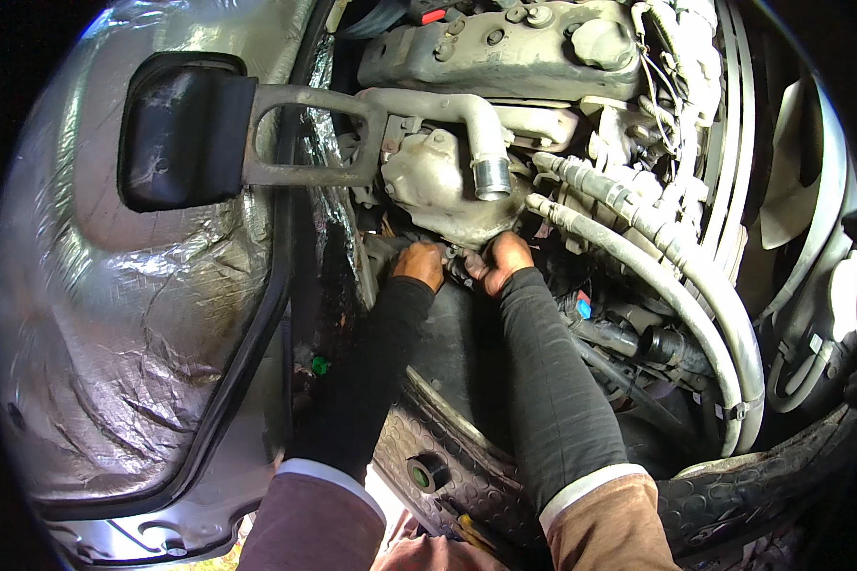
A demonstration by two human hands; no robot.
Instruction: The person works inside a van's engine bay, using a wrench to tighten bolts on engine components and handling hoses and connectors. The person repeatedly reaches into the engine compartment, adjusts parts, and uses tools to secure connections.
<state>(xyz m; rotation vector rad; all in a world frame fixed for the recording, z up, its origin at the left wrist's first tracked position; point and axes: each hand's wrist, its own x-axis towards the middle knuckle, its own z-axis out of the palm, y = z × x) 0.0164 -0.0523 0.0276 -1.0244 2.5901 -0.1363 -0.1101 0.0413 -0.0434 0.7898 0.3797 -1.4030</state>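
Both my hands reach into an engine bay, just under a dull metal heat shield on the side of the engine. My left hand is closed at the shield's lower left edge, back of the hand up. To its right my right hand is closed too, thumb turned inward. A small dark fitting shows between the two hands; its kind is unclear. What the fingers grip is hidden. Above them a bent metal pipe ends in an open, shiny mouth. Dark sleeves cover my forearms.
Left stands a foil-lined panel; a metal loop bracket juts across from it. The valve cover with a round cap lies at the back. Two thick hoses curve down the right. A dimpled dark mat lies in front.
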